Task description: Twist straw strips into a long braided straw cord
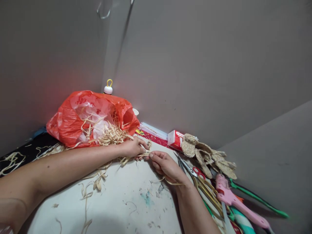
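Observation:
My left hand (133, 147) and my right hand (164, 165) meet over the far part of a white table (126, 201). Both pinch thin tan straw strips (143, 155) between their fingertips, the fingers curled closed. One loose strip (170, 182) trails under my right wrist. Just behind my left hand lies a red plastic bag (73, 120) with a heap of the same straw (110, 135) spilling from its mouth.
Right of my hands lie woven straw pieces (207, 156), red-handled scissors (196, 172), a pink glue gun (234, 201), a green-handled tool (258, 198) and a red and white box (175, 139). A small white bottle with a yellow loop (108, 87) stands by the grey wall. Straw scraps litter the table.

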